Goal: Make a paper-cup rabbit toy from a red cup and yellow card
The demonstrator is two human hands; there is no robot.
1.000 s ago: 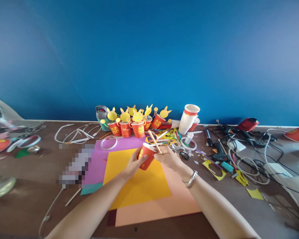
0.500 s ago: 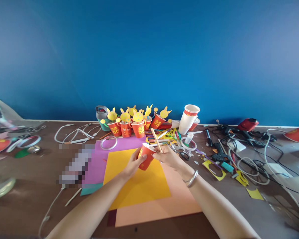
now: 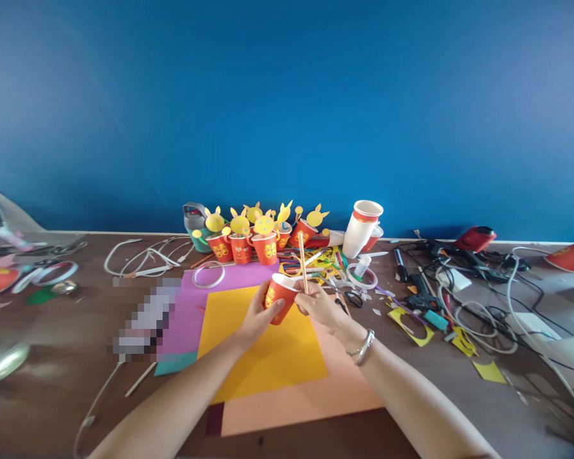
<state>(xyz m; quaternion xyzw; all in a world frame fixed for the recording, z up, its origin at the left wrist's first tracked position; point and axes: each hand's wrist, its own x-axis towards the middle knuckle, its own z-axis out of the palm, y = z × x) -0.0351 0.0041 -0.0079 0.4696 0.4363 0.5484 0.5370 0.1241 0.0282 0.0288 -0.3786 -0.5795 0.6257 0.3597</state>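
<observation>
Left forearm [image 3: 169, 398] and right forearm [image 3: 414, 398], both bare, angle inward from the lower corners. Left hand [image 3: 258, 317] is curled in a grip; right hand [image 3: 319, 307] is pinched, just beside it, wrist slightly bent.

I log a deep blue painted wall [image 3: 287, 115] filling the upper view; a white strip [image 3: 124, 233] runs along its base, meeting a brown tabletop [image 3: 43, 319]; light reads paler toward upper left.

Glossy paper cup [image 3: 280, 299], smooth wooden stick [image 3: 303, 264]
</observation>
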